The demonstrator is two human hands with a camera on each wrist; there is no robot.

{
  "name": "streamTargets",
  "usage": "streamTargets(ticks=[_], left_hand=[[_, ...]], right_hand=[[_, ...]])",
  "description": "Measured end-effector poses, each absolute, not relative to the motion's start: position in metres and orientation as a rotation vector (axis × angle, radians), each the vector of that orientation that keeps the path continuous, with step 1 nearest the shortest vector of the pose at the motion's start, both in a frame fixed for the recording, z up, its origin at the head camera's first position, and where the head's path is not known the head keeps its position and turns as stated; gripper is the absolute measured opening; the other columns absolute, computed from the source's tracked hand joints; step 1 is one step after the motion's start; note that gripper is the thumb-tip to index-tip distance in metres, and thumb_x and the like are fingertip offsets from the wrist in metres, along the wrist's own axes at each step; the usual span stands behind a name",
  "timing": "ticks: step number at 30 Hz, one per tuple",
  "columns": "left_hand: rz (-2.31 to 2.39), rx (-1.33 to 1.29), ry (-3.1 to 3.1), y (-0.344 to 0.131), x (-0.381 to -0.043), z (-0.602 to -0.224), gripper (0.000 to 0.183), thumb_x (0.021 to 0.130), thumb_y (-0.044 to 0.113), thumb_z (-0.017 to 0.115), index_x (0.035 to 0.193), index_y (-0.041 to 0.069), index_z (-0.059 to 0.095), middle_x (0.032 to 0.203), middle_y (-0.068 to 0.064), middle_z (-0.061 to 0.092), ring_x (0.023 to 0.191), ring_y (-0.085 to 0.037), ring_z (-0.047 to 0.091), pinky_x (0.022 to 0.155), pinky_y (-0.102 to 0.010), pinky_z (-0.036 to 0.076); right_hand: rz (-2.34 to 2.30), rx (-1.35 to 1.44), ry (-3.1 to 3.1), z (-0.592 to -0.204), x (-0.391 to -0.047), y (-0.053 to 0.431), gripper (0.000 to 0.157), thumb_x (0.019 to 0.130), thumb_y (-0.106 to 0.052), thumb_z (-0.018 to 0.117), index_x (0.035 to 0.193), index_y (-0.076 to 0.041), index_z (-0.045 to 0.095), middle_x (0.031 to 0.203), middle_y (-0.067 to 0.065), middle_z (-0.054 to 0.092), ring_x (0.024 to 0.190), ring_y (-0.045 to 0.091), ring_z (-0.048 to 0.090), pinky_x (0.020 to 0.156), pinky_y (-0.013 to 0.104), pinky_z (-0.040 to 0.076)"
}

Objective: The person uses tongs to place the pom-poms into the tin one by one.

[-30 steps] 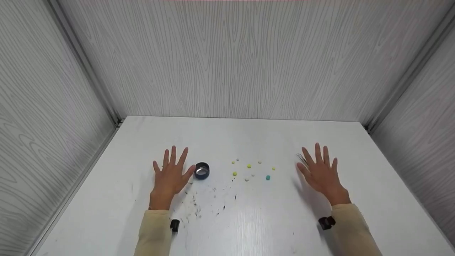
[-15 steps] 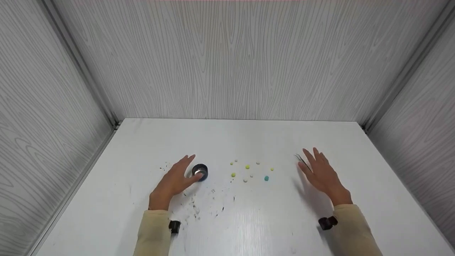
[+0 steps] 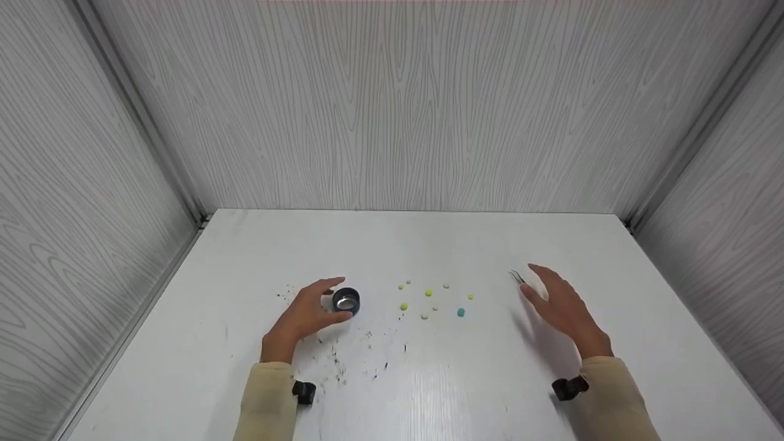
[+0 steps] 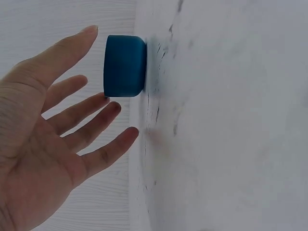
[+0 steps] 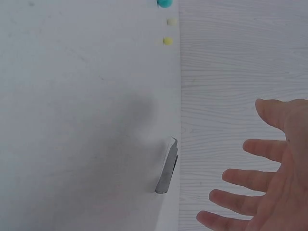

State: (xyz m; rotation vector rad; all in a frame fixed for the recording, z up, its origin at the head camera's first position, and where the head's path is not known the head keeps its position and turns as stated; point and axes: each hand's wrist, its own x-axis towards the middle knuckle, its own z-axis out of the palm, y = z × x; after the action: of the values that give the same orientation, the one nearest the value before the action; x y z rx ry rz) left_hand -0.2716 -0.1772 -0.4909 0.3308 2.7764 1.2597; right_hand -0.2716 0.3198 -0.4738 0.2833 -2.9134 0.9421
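Observation:
A small round blue cup with a silvery inside stands on the white table. My left hand is spread around its near-left side, thumb and fingers curved but apart. In the left wrist view a gap shows between the blue cup and the hand. On the right, metal tweezers lie on the table, partly hidden by my right hand in the head view. The right wrist view shows the tweezers apart from the loosely spread fingers.
Several small pellets lie mid-table: yellow ones, whitish ones and one larger teal piece. Dark specks are scattered in front of the cup. Wood-grain panels enclose the table at the back and both sides.
My left hand has turned from flat and spread to curving around the cup. The right hand has tilted onto its side beside the tweezers. Cup and pellets stay in place.

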Motion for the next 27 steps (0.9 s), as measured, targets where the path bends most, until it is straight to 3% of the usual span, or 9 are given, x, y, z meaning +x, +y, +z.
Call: streamTargets(ticks=[10, 27], left_hand=[[1.362, 0.276, 2.7, -0.1761, -0.2761, -0.4959, 0.076, 0.086, 0.02, 0.086, 0.152, 0.013, 0.051, 0.152, -0.014, 0.054, 0.132, -0.037, 0.06, 0.109, -0.056, 0.05], [1.333, 0.222, 2.707, -0.1674, -0.2746, -0.4982, 0.064, 0.093, 0.013, 0.077, 0.15, 0.005, 0.05, 0.15, -0.019, 0.055, 0.135, -0.041, 0.058, 0.113, -0.054, 0.049]], right_hand=[[0.999, 0.258, -2.931, -0.4732, -0.2705, 0.3199, 0.07, 0.108, -0.05, 0.047, 0.16, -0.005, 0.034, 0.161, 0.028, 0.039, 0.15, 0.051, 0.033, 0.12, 0.071, 0.027], [0.942, 0.255, -2.956, -0.478, -0.2755, 0.3286, 0.064, 0.109, -0.041, 0.051, 0.158, -0.002, 0.037, 0.153, 0.032, 0.047, 0.145, 0.054, 0.039, 0.116, 0.072, 0.033]])
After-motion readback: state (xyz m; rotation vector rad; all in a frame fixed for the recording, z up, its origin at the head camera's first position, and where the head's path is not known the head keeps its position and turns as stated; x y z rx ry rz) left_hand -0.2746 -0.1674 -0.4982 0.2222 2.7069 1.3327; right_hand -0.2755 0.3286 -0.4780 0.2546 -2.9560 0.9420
